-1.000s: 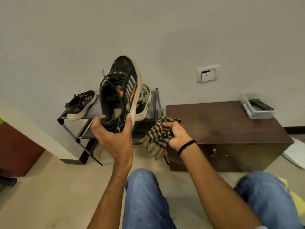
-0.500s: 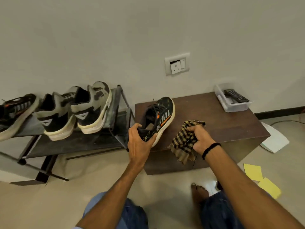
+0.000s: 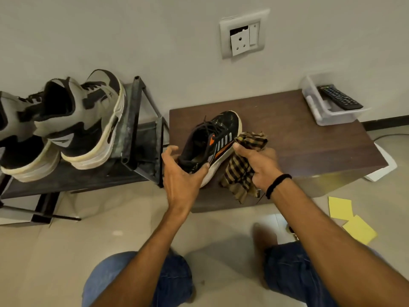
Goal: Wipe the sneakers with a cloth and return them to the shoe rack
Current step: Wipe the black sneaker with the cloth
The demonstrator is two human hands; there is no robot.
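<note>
The black sneaker [image 3: 212, 138] sits over the front left corner of the brown cabinet [image 3: 309, 138], toe toward the wall. The left hand [image 3: 183, 173] grips its heel, thumb on the outer side. Just right of it, the right hand [image 3: 259, 162] clutches a bunched checked cloth [image 3: 241, 171] against the shoe's striped side. Grey sneakers [image 3: 88, 120] stand on the shoe rack [image 3: 137, 120] beside the cabinet's left edge.
</note>
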